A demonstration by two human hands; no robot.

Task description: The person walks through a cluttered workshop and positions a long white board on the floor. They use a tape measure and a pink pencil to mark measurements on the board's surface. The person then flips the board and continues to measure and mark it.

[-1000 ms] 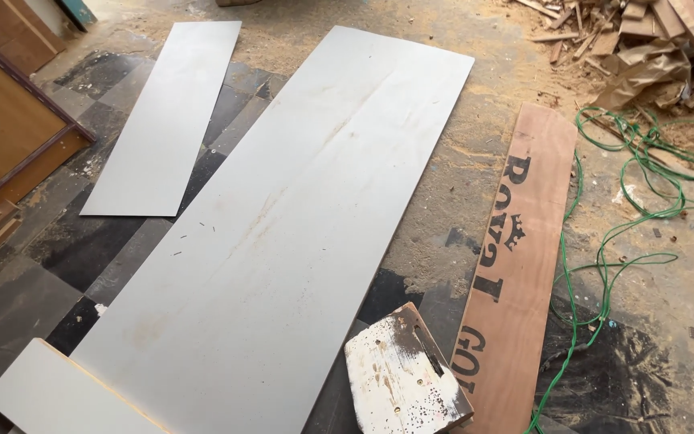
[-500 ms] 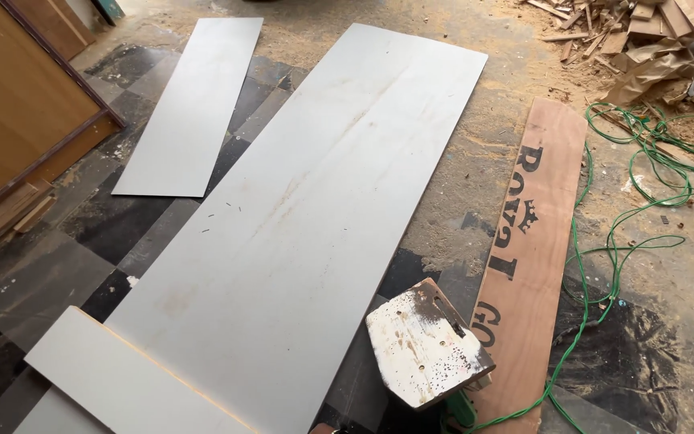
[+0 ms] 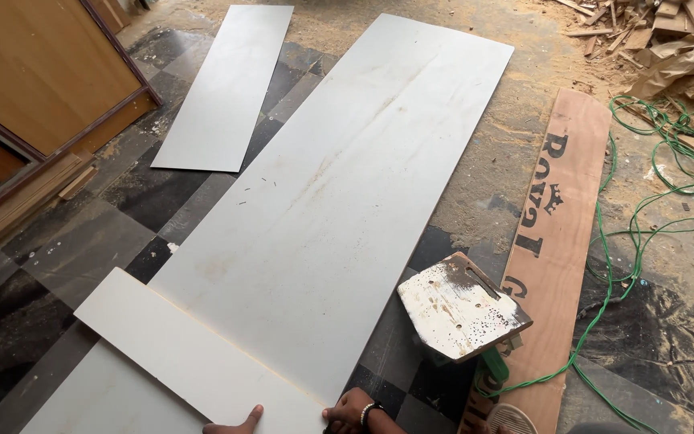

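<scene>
Narrow white board (image 3: 194, 354) lying crosswise over the near end of the long white sheet (image 3: 339, 201), both flat on the floor (image 3: 66, 249). Near edge of the board being met at the bottom of the frame by two hands: left hand (image 3: 234, 421) showing only a thumb and knuckles at the board's edge, right hand (image 3: 357, 410), banded at the wrist, resting fingers against the board's near corner. Grip of either hand impossible to tell, palms lying cut off by the frame.

Just right of the right hand, a paint-flecked metal base plate (image 3: 461, 305) of a green power tool tilting up off the floor, its green cable (image 3: 644, 209) looping away to the right. Beyond it, a brown plywood strip (image 3: 560, 233) lying lengthwise, near the sheet but apart from it. Second white panel (image 3: 226, 88) lying well apart at upper left. Wood offcuts (image 3: 660, 40) piling at top right, sawdust spreading around them. Brown door panel (image 3: 34, 72) leaning at far left.
</scene>
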